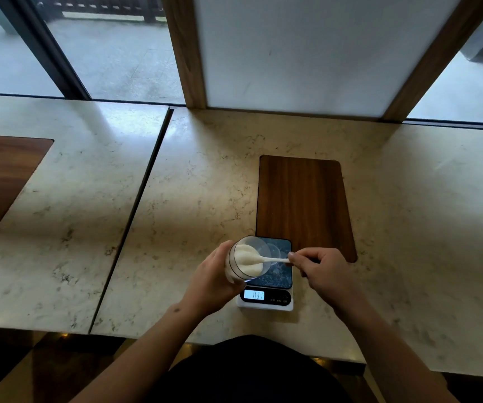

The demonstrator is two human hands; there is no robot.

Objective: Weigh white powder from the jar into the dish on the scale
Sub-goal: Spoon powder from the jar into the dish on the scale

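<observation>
My left hand grips a clear jar of white powder, tilted on its side with the mouth facing right, over the left part of the scale. My right hand pinches the handle of a white spoon whose bowl is inside the jar mouth, in the powder. A small clear dish lies on the scale's dark glossy platform, partly hidden behind the jar. The lit display reads about 0.31.
The scale stands on a pale marble counter, at the near end of a dark wooden inlay. A seam splits the counter on the left, with another wooden inlay beyond. A wood-framed white panel and windows stand behind.
</observation>
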